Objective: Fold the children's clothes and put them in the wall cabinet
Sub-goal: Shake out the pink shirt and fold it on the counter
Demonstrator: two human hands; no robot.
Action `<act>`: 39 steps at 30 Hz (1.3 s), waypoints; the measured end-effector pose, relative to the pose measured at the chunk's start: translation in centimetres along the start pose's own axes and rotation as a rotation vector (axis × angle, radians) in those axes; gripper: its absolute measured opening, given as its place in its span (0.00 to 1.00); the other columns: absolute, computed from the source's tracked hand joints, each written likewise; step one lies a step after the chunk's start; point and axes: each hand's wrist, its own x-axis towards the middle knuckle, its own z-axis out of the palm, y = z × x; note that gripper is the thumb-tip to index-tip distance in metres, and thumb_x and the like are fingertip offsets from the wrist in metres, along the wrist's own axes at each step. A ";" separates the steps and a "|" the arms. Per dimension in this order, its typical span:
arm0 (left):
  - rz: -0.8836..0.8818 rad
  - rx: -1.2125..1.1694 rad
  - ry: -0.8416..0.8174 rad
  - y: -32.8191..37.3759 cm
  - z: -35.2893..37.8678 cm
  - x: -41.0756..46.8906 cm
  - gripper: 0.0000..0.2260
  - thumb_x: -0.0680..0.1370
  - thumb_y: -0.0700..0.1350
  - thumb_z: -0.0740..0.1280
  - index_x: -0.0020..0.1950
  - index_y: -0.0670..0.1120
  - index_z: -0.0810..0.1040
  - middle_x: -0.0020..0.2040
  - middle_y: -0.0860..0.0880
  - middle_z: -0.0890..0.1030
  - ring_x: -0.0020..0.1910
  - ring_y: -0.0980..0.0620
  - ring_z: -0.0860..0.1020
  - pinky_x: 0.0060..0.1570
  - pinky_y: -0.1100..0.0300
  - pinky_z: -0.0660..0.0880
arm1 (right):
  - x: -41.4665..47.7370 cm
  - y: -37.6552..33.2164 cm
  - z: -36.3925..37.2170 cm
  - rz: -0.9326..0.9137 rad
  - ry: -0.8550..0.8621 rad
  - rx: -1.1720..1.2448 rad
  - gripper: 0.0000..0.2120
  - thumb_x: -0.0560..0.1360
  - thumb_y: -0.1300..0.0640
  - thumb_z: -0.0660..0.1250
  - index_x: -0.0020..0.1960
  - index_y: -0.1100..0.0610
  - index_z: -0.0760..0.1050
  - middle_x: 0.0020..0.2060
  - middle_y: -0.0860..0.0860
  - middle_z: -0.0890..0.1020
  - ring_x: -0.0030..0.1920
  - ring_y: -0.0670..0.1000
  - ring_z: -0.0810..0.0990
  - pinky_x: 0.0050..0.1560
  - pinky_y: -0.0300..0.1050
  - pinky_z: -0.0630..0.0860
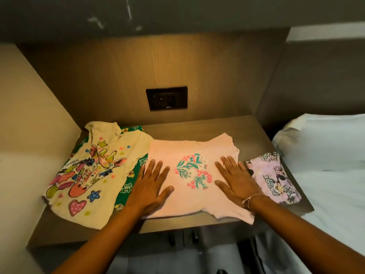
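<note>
A pink children's T-shirt (189, 198) with a floral print lies spread flat in the middle of the wooden shelf (197, 127). My left hand (150, 186) presses flat on its left part, fingers apart. My right hand (235, 180), a thin bracelet at the wrist, presses flat on its right part. To the left lies a yellow T-shirt (94, 175) with a cartoon giraffe print, on top of a green printed garment (136, 171). A folded lilac printed garment (274, 177) sits at the shelf's right end.
A black wall socket (166, 98) sits in the wooden back panel above the shelf. A side wall (29, 115) bounds the shelf on the left. A bed with white sheets and pillow (325, 155) stands to the right. Dark cabinet handles (183, 238) show below the shelf edge.
</note>
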 end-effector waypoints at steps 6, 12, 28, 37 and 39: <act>0.114 -0.090 0.096 0.1 -3.3 -1.9 0.32 0.77 0.67 0.50 0.77 0.53 0.59 0.79 0.48 0.55 0.79 0.46 0.49 0.75 0.43 0.46 | -4.1 -1.3 -1.4 -0.125 0.163 0.081 0.33 0.78 0.33 0.44 0.78 0.48 0.46 0.78 0.48 0.48 0.78 0.50 0.42 0.75 0.48 0.38; 0.267 -0.068 0.103 -1.3 -3.3 -9.6 0.25 0.72 0.70 0.62 0.60 0.56 0.77 0.60 0.54 0.79 0.59 0.49 0.72 0.50 0.50 0.72 | -12.4 -1.1 1.7 -0.223 0.084 0.119 0.34 0.75 0.34 0.59 0.76 0.48 0.59 0.76 0.47 0.57 0.77 0.52 0.52 0.75 0.53 0.51; 0.262 -0.149 0.177 2.0 -2.6 -12.7 0.17 0.81 0.53 0.55 0.50 0.50 0.83 0.45 0.52 0.84 0.43 0.52 0.81 0.45 0.56 0.78 | -15.5 -1.0 1.5 -0.124 0.396 0.338 0.10 0.75 0.54 0.67 0.54 0.52 0.81 0.52 0.51 0.84 0.52 0.52 0.83 0.56 0.45 0.77; -0.034 -0.681 0.017 0.4 -10.6 -6.2 0.08 0.78 0.46 0.68 0.56 0.55 0.80 0.52 0.56 0.82 0.52 0.58 0.80 0.52 0.62 0.78 | -10.2 0.5 -8.3 -0.120 0.434 0.304 0.08 0.77 0.49 0.64 0.54 0.48 0.78 0.43 0.46 0.85 0.38 0.46 0.81 0.40 0.36 0.77; -0.100 -0.584 -0.037 -0.2 -10.6 -2.8 0.10 0.78 0.44 0.69 0.58 0.52 0.81 0.55 0.51 0.82 0.55 0.54 0.79 0.56 0.55 0.78 | -6.7 0.8 -9.0 -0.071 0.362 0.255 0.08 0.77 0.51 0.65 0.55 0.50 0.78 0.47 0.50 0.85 0.46 0.52 0.82 0.46 0.48 0.80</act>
